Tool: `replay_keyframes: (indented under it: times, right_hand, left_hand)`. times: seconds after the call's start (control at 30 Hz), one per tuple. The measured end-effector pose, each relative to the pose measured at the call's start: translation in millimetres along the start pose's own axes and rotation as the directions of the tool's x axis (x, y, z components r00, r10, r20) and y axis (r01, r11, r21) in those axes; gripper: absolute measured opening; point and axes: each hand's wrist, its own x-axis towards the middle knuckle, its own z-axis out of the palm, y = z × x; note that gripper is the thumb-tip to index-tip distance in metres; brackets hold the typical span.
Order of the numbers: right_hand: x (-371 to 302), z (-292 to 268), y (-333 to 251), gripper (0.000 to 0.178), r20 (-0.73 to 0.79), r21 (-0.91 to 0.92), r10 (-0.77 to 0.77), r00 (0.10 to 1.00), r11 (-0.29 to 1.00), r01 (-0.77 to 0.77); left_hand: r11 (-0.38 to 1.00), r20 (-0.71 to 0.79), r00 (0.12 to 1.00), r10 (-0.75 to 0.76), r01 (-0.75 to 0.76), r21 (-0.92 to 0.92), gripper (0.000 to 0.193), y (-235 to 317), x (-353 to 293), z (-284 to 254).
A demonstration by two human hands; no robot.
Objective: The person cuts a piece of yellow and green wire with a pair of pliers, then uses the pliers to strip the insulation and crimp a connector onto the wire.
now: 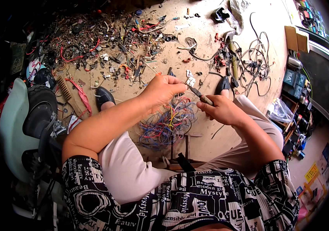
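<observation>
Fingers pinched together, my left hand (166,89) meets the tip of a slim dark-handled tool (196,91). What the pinch holds is mostly hidden; a thin pale strand shows by the fingertips. My right hand (222,109) is closed round the tool's handle, its narrow metal end angled up and left toward the left fingertips. Just beyond that tip is a small cluster of white pieces (190,78), and I cannot tell whether it is touched. Below both hands, between my legs, lies a tangled heap of red, blue, white and yellow wires (168,125).
Mixed scrap and cable bits (106,50) cover the floor at the far left. Black cables (255,61) lie coiled at the far right, near a wooden-handled hammer (232,56). A brush (64,87) and a wheeled machine (41,111) stand left; a cluttered shelf (295,115) is right.
</observation>
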Motion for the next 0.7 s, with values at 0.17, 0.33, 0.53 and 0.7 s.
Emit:
replay_keyframes:
  times: [0.17, 0.33, 0.53, 0.7]
  right_hand:
    - [-0.7, -0.5, -3.5, 0.044, 0.040, 0.019, 0.016, 0.999, 1.000, -0.017]
    - [-2.5, -2.9, -2.3, 0.047, 0.040, -0.053, -0.053, 0.998, 0.997, 0.055]
    - [-10.6, -5.2, -18.5, 0.051, -0.061, -0.290, -0.085, 0.995, 0.955, 0.064]
    - [-12.2, -2.2, -16.2, 0.049, -0.111, -0.338, -0.067, 0.992, 0.941, 0.026]
  left_hand:
    - [0.999, 0.004, 1.000, 0.013, -0.014, 0.034, 0.018, 0.1, -0.8, -2.1]
    - [1.000, 0.006, 1.000, -0.018, 0.018, 0.022, 0.016, 2.1, -2.1, -0.4]
    - [0.999, 0.012, 1.000, -0.011, 0.010, 0.044, 0.015, 1.3, -1.0, -2.6]
    - [0.998, 0.008, 1.000, -0.010, 0.009, 0.063, 0.014, 0.7, 0.9, -0.6]
